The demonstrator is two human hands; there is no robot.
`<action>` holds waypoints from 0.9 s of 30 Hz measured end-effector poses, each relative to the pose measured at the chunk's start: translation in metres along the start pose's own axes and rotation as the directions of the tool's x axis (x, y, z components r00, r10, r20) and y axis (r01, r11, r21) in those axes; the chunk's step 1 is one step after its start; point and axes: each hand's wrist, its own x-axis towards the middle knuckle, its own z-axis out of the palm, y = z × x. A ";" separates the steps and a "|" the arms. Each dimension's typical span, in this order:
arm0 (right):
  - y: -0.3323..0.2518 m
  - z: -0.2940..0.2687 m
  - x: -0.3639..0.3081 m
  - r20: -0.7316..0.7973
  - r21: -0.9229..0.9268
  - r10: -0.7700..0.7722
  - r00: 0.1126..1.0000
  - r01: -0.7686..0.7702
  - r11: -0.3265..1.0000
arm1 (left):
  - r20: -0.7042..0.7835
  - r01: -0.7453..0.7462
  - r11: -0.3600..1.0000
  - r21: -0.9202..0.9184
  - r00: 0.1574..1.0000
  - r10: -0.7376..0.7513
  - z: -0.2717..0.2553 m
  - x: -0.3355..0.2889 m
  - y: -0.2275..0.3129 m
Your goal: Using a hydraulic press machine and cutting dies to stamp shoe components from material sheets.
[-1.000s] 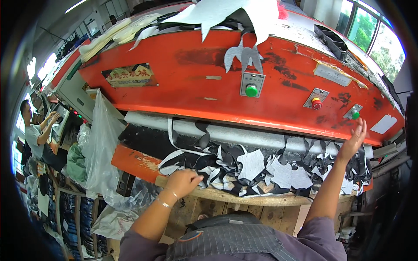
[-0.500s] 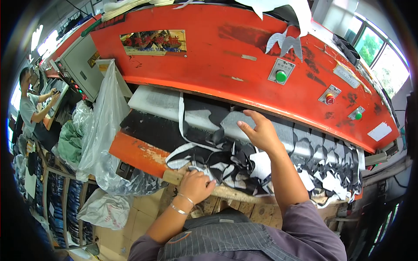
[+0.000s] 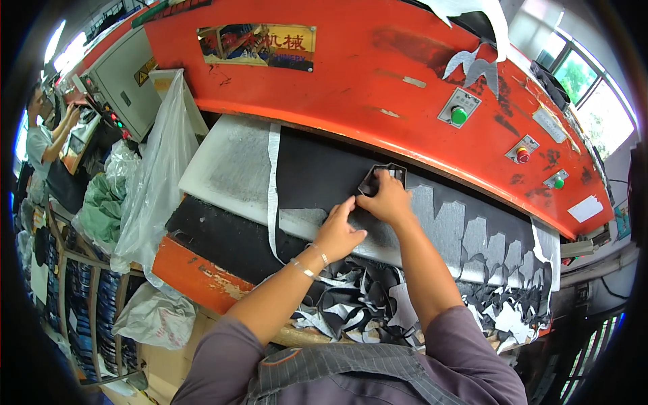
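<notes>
My right hand [image 3: 386, 199] grips a small metal cutting die [image 3: 398, 174] by its upper edges. The die stands on a black sheet of material [image 3: 314, 169] laid over a white cutting board [image 3: 226, 152]. Just left of it, my left hand [image 3: 339, 233] rests on the sheet's near part, thumb apart from the fingers, holding nothing. Its fingertips come close to my right thumb. A narrow pale strip [image 3: 273, 182] runs along the sheet's left edge. To the right, angular notches cut into the sheet expose the pale board.
Black and white offcuts [image 3: 358, 300] pile along the near edge. Behind the board rises a red press beam [image 3: 351, 88] with a green button [image 3: 459, 115] and a red one [image 3: 522, 155]. Clear plastic sheeting [image 3: 162, 169] hangs at left; a person [image 3: 50, 145] stands farther off.
The black sheet now lies across the board, where ragged scraps were. My right hand has come to hold the die; my left has moved from the near edge onto the sheet.
</notes>
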 end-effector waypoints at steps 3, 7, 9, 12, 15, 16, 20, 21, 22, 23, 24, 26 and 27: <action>0.016 0.005 -0.015 0.052 0.393 -0.100 0.994 0.072 0.917 | -0.144 -0.237 0.916 0.323 0.945 0.295 0.012 0.032 -0.039; 0.030 -0.003 -0.046 0.072 0.753 -0.101 0.992 0.012 0.657 | -0.190 -0.304 0.952 0.038 0.933 0.306 0.024 0.041 -0.021; 0.032 -0.006 -0.052 0.082 0.782 -0.133 0.988 0.018 0.623 | -0.121 -0.160 0.987 0.013 0.980 0.160 0.020 0.035 -0.027; 0.034 -0.015 -0.047 -0.099 0.541 -0.317 0.943 0.318 0.779 | 0.155 -0.107 0.994 -0.005 0.982 0.107 0.031 0.001 -0.015; -0.012 -0.032 -0.025 -0.008 0.193 -0.532 0.847 0.523 0.830 | 0.626 -0.294 0.953 0.074 0.757 0.185 0.052 -0.056 -0.013; -0.025 -0.028 -0.014 0.029 0.163 -0.583 0.812 0.571 0.804 | 0.792 -0.360 0.928 0.095 0.592 0.149 0.057 -0.064 -0.015; -0.058 -0.013 0.018 0.311 -0.003 -0.617 0.723 0.650 0.760 | 0.508 -0.403 0.914 0.039 0.796 0.330 0.016 -0.066 0.006; -0.050 -0.004 0.027 0.304 -0.002 -0.613 0.729 0.644 0.765 | 0.392 -0.333 0.933 0.133 0.883 0.259 0.001 -0.059 0.010; -0.046 0.004 0.034 0.296 0.010 -0.658 0.693 0.686 0.728 | 0.244 -0.184 0.976 0.118 0.958 0.152 -0.014 -0.055 0.016; -0.038 0.010 0.040 0.288 0.020 -0.697 0.657 0.724 0.690 | 0.060 -0.103 0.984 0.143 0.994 0.095 -0.023 -0.050 0.011; -0.041 0.015 0.039 0.284 0.037 -0.706 0.649 0.728 0.684 | -0.108 -0.082 0.982 0.171 0.989 0.102 -0.036 -0.046 -0.004; -0.031 0.020 0.033 0.071 -0.020 -0.789 0.610 0.792 0.611 | -0.288 -0.090 0.964 0.249 0.944 0.162 -0.059 -0.034 -0.022; -0.016 0.021 0.030 0.073 -0.021 -0.777 0.625 0.780 0.625 | -0.291 -0.046 0.957 0.286 0.948 0.133 -0.064 -0.024 -0.022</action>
